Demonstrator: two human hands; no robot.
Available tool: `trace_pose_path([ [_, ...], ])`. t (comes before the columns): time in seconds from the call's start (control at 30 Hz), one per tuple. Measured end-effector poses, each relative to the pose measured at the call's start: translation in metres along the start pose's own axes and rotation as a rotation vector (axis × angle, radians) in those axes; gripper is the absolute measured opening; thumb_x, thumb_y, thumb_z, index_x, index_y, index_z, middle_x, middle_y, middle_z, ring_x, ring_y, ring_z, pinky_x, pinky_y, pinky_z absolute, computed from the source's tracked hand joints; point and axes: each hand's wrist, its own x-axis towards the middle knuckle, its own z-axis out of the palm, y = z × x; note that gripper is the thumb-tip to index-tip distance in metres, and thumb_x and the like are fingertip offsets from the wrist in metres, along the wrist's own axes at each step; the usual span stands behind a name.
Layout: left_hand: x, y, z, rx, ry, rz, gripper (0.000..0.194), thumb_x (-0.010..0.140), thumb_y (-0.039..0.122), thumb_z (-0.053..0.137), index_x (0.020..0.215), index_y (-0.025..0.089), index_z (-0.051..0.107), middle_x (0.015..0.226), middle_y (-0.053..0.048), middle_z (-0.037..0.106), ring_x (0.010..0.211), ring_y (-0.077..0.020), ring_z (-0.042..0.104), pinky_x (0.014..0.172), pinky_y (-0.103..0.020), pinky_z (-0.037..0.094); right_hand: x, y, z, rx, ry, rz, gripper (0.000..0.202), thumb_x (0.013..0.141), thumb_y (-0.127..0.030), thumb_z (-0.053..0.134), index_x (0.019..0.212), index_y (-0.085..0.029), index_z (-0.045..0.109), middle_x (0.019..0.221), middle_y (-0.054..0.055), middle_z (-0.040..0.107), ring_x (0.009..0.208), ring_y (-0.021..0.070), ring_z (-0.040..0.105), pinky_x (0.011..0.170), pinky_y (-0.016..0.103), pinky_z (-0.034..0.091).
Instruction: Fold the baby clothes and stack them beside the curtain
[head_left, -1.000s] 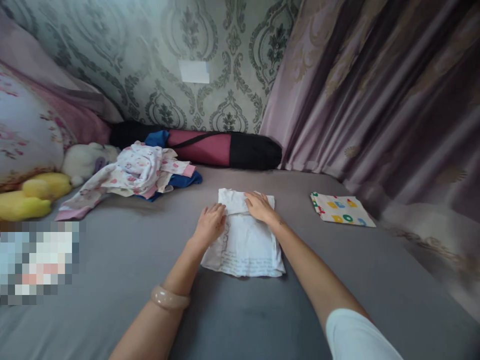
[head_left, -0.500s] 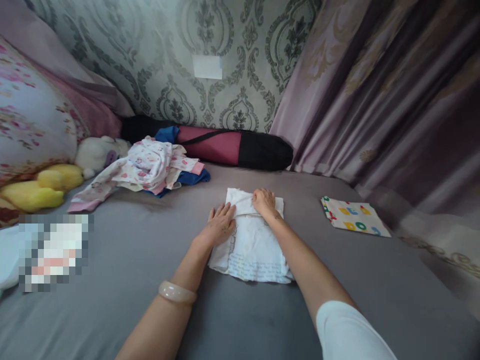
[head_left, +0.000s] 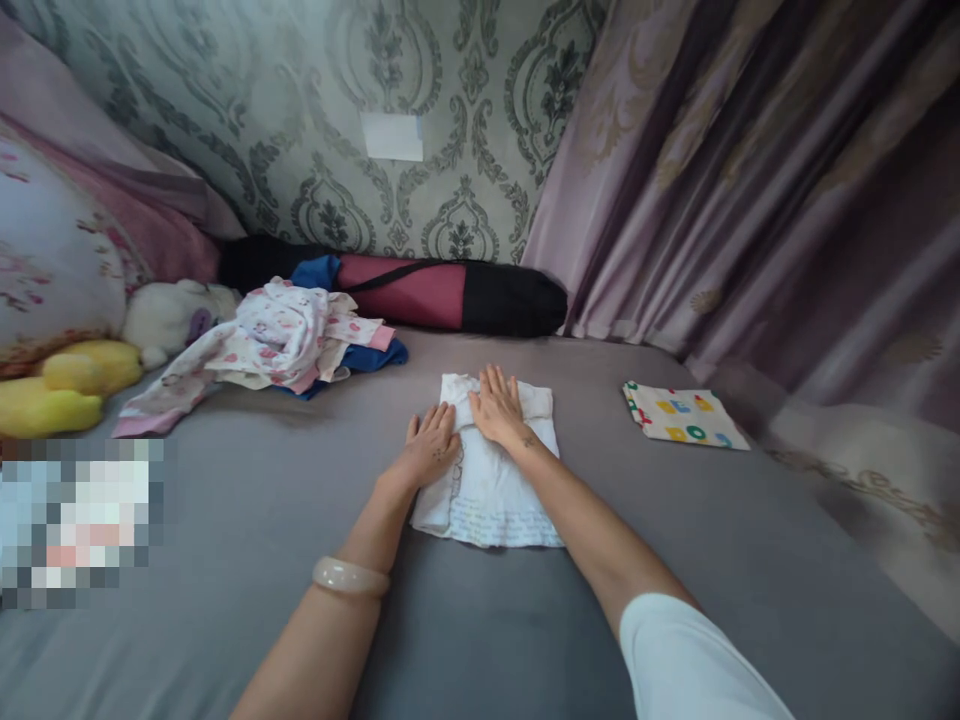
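A white garment (head_left: 501,490), partly folded, lies on the grey bed sheet (head_left: 480,630). Faint lines of writing-like print run along its near edge, and a folded band crosses its far end. Flat on the garment's left edge rests my left hand (head_left: 431,445), fingers spread and pointing away from me. My right hand (head_left: 499,405) lies flat on the folded band near the far edge, its fingers stretched out. Neither hand grips the cloth. Under my palms, part of the garment is hidden.
Rumpled printed clothes (head_left: 277,335) are heaped at the back left, beside a white plush toy (head_left: 172,315) and a yellow plush toy (head_left: 67,385). A long black-and-maroon bag (head_left: 405,290) lies along the wall. On the right is a folded colourful-print cloth (head_left: 682,415).
My right hand has let go of the band it was pinching and now lies flat, slightly further left. My left hand stays on the left edge. The view has shifted a little.
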Motion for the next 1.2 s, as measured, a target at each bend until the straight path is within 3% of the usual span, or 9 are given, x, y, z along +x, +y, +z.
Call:
trace_pose_path([
  [0.07, 0.000, -0.001, 0.001, 0.012, 0.003, 0.005, 0.057, 0.094, 0.033, 0.025, 0.148, 0.018, 0.024, 0.156, -0.013, 0.022, 0.144, -0.0274, 0.019, 0.114, -0.054, 0.016, -0.005, 0.010, -0.006, 0.020, -0.042, 0.069, 0.061, 0.098, -0.043, 0.026, 0.147, -0.006, 0.028, 0.155, 0.018, 0.021, 0.145, 0.0269, 0.010, 0.116, 0.049, 0.005],
  [0.17, -0.001, -0.001, 0.003, 0.011, 0.019, -0.001, 0.056, 0.094, 0.033, 0.024, 0.148, 0.018, 0.025, 0.157, -0.011, 0.022, 0.144, -0.0265, 0.018, 0.115, -0.052, 0.014, -0.009, 0.028, -0.022, 0.179, -0.161, 0.114, 0.059, 0.098, -0.044, 0.024, 0.146, -0.011, 0.033, 0.155, 0.014, 0.026, 0.144, 0.0223, 0.018, 0.116, 0.041, 0.016],
  [0.27, -0.001, -0.003, 0.006, -0.010, 0.040, 0.000, 0.055, 0.094, 0.033, 0.025, 0.147, 0.017, 0.027, 0.156, -0.011, 0.023, 0.144, -0.0266, 0.019, 0.115, -0.052, 0.013, -0.018, 0.050, -0.041, 0.288, 0.004, 0.135, 0.052, 0.098, -0.035, 0.028, 0.143, -0.012, 0.038, 0.150, 0.013, 0.036, 0.139, 0.0181, 0.032, 0.111, 0.032, 0.028],
  [0.37, 0.002, -0.006, 0.006, -0.047, 0.069, 0.012, 0.051, 0.094, 0.036, 0.029, 0.142, 0.019, 0.034, 0.155, -0.012, 0.028, 0.143, -0.0266, 0.024, 0.114, -0.052, 0.016, -0.039, 0.074, -0.051, 0.288, 0.084, 0.151, 0.041, 0.093, -0.023, 0.040, 0.131, -0.016, 0.053, 0.128, 0.011, 0.061, 0.118, 0.0184, 0.056, 0.099, 0.031, 0.042],
  [0.5, 0.015, -0.010, -0.002, -0.127, 0.186, 0.010, 0.040, 0.095, 0.037, 0.030, 0.123, 0.020, 0.053, 0.139, -0.011, 0.052, 0.127, -0.0259, 0.048, 0.106, -0.046, 0.034, -0.063, 0.092, -0.050, 0.238, 0.129, 0.162, 0.028, 0.089, -0.016, 0.046, 0.107, -0.017, 0.067, 0.108, 0.009, 0.068, 0.101, 0.0197, 0.062, 0.091, 0.032, 0.046],
  [0.67, 0.052, -0.007, -0.011, -0.156, 0.289, 0.251, 0.043, 0.086, 0.011, 0.033, 0.122, 0.015, 0.056, 0.127, -0.009, 0.061, 0.116, -0.0191, 0.056, 0.101, -0.031, 0.042, -0.054, 0.071, -0.041, 0.122, 0.120, -0.102, 0.022, 0.088, -0.012, 0.052, 0.099, -0.017, 0.070, 0.108, 0.007, 0.066, 0.106, 0.0178, 0.056, 0.096, 0.028, 0.040],
  [0.8, 0.087, -0.006, -0.006, -0.138, 0.254, 0.376, 0.047, 0.083, 0.006, 0.035, 0.124, 0.017, 0.057, 0.122, -0.008, 0.064, 0.113, -0.0190, 0.058, 0.105, -0.036, 0.039, -0.042, 0.046, -0.033, 0.061, 0.020, -0.226, 0.021, 0.089, -0.019, 0.055, 0.104, -0.019, 0.069, 0.108, 0.006, 0.065, 0.107, 0.0183, 0.054, 0.097, 0.028, 0.038],
  [0.97, 0.108, -0.012, 0.012, -0.139, 0.232, 0.404, 0.036, 0.089, 0.014, 0.036, 0.113, 0.016, 0.062, 0.115, -0.010, 0.067, 0.110, -0.0200, 0.060, 0.104, -0.038, 0.040, -0.038, 0.041, -0.032, 0.033, -0.011, -0.219, 0.022, 0.091, -0.027, 0.052, 0.101, -0.021, 0.071, 0.106, 0.006, 0.065, 0.105, 0.0188, 0.055, 0.092, 0.028, 0.039],
  [1.2, 0.096, -0.006, 0.022, -0.109, 0.245, 0.297, 0.044, 0.098, 0.036, 0.025, 0.127, 0.020, 0.054, 0.135, -0.009, 0.056, 0.130, -0.0212, 0.044, 0.112, -0.043, 0.029, -0.035, 0.043, -0.041, 0.076, -0.038, -0.180, 0.026, 0.093, -0.024, 0.046, 0.092, -0.023, 0.071, 0.100, 0.002, 0.067, 0.096, 0.0163, 0.058, 0.080, 0.024, 0.040],
])
